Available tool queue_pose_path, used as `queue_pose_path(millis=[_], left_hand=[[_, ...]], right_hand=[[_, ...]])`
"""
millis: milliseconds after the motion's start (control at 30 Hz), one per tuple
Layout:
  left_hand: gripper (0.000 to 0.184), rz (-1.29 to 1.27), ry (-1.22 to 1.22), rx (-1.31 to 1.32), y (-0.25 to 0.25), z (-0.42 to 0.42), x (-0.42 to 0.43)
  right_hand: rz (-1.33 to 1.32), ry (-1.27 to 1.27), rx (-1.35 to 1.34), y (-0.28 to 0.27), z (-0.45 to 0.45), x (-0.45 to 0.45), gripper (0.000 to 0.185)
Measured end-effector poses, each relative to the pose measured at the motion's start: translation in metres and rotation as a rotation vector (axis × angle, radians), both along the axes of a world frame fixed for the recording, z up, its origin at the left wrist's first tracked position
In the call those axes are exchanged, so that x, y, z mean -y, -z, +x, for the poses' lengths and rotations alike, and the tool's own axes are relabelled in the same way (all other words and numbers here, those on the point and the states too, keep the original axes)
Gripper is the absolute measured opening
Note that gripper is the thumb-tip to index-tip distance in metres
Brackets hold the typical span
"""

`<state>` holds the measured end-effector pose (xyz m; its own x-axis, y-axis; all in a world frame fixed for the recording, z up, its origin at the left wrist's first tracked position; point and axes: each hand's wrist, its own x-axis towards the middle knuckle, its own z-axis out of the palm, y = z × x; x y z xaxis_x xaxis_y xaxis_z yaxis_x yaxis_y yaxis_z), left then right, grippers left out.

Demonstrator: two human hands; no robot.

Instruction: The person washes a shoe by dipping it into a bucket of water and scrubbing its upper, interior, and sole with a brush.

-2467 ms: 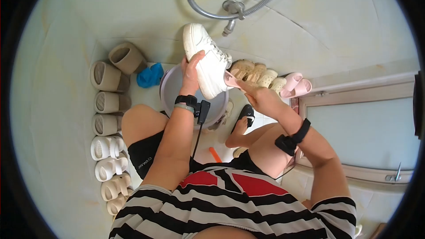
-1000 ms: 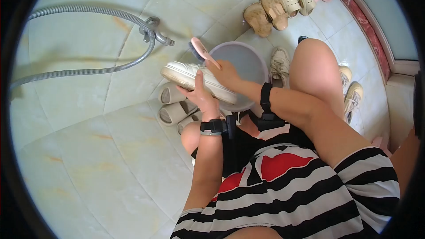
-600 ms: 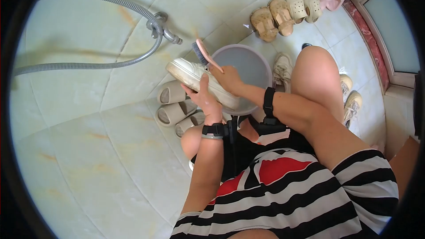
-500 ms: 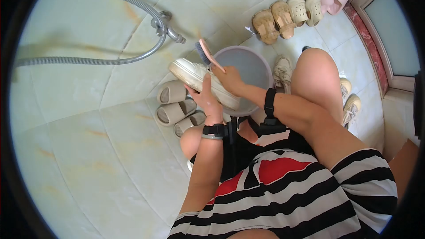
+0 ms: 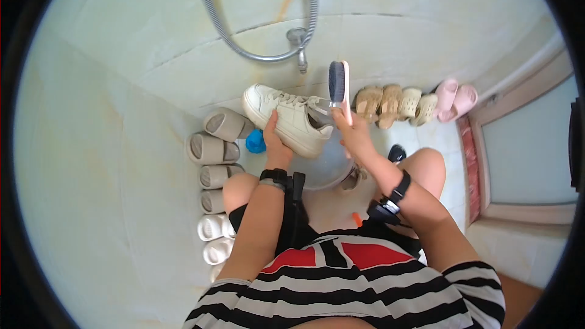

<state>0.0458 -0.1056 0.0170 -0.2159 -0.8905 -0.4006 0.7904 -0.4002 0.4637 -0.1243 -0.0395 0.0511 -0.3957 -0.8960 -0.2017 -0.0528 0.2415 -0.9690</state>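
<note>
A white lace-up sneaker (image 5: 291,123) is tilted in the air, its toe up to the left and its heel low on the right. My left hand (image 5: 276,143) grips it from below, with the thumb on its side. In my right hand (image 5: 355,137) is a pink brush (image 5: 339,85), upright, its dark bristles facing left. The brush stands just right of the shoe's opening, apart from it. Beneath the shoe is a round basin (image 5: 326,173) of greyish water, partly hidden by the shoe and hands.
Grey slippers (image 5: 220,149) and white sandals (image 5: 214,226) line the left wall. Brown clogs (image 5: 379,105), cream clogs (image 5: 417,107) and pink slippers (image 5: 456,100) stand along the back wall. A metal hose (image 5: 268,58) hangs above. A blue item (image 5: 255,141) lies near my left wrist.
The view has swung round. The brush has moved off the shoe's upper to the right of its opening and now stands upright. The shoe's laces and opening face the camera more.
</note>
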Motion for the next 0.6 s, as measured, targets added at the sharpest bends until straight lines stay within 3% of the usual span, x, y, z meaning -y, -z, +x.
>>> queue_pose_path(millis=[100, 167, 233, 333, 433, 600], left_hand=[[0.058, -0.012, -0.063, -0.064, -0.006, -0.007, 0.004], [0.062, -0.069, -0.053, -0.18, 0.008, -0.014, 0.013], [0.069, -0.177, -0.055, -0.223, 0.004, -0.022, 0.011], [0.072, -0.193, -0.062, -0.358, 0.013, -0.032, 0.015], [0.075, -0.209, -0.061, -0.385, 0.012, -0.038, 0.014], [0.076, -0.208, -0.056, -0.415, 0.019, -0.042, 0.018]], right_hand=[[0.052, -0.084, -0.054, -0.056, -0.022, -0.013, 0.019], [-0.335, -0.376, -0.662, -0.086, -0.038, -0.003, 0.022], [-0.642, -0.401, -0.942, -0.119, -0.038, 0.018, 0.039], [-0.471, -0.463, -0.927, -0.159, -0.015, 0.025, 0.048], [-0.449, -0.481, -1.088, -0.158, -0.004, 0.039, 0.048], [-0.489, -0.524, -1.107, -0.156, 0.017, 0.073, 0.044]])
